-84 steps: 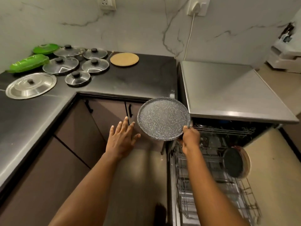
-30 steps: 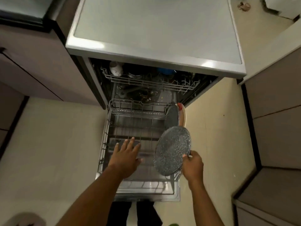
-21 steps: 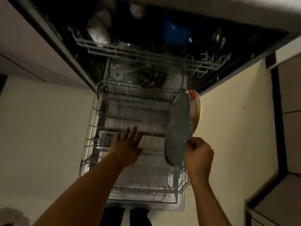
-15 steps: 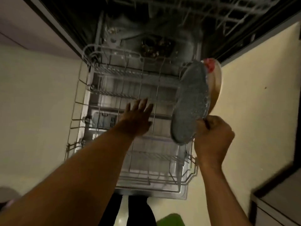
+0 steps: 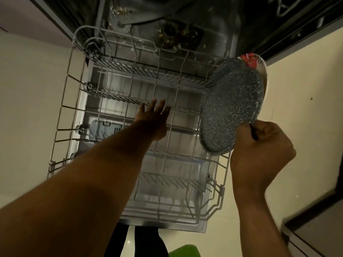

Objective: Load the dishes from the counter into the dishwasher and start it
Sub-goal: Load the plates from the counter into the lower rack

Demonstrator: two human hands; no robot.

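— What is seen at the left?

— The left hand (image 5: 154, 115) is held over the middle of the lower rack (image 5: 130, 70), fingers straight and spread. Nothing is gripped, and whether the tines are touched cannot be told

— And at the rack's right edge?

— A speckled grey plate (image 5: 232, 108) is stood there on its edge, just in front of a patterned plate (image 5: 261, 65) already slotted at the right rear corner. Its near rim is pinched by the right hand (image 5: 259, 145), whose fingers are curled round it

— Which step is judged to be in hand?

— The seating of this plate in the rack. Loading is judged to be at an early stage, since only one other plate is seen there. Whether the lower rim is already caught between tines cannot be told

— How is the plate turned?

— Its face is turned left, toward the rack's inside, and it is leaned slightly right, toward the patterned plate. As it is round, no true long axis can be named; the disc's plane is run front to back along the right edge

— What is called for next?

— The rim should be lowered into a free slot, the plate checked to stand unaided, and only then released
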